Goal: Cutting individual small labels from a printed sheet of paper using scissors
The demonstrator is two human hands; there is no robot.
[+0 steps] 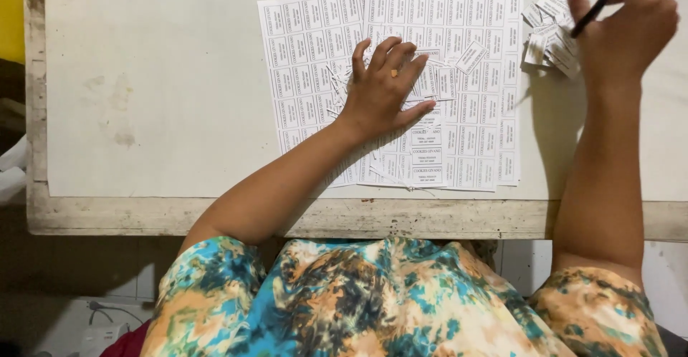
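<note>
Two printed label sheets (459, 78) are laid overlapping near the top centre of the frame, on a pale board (165, 85) that covers a worn wooden table (344, 219). Most of both grids is seen uncut; only the middle region, under and around the left hand (381, 88), has been opened up, with loose strips and single labels (469, 56) scattered there. The left hand is spread flat, fingers splayed, pressing the sheets down and gripping nothing. A small heap of cut labels (548, 35) is gathered at the upper right of the frame, just beside the right hand (627, 27). That hand is closed around a slim dark tool (595, 12), possibly a craft knife or a pen; the view is too blurred to say which. Judged by the small heap against the many whole rows, the cutting appears to be at an early stage, with the bulk of both sheets left to separate.
</note>
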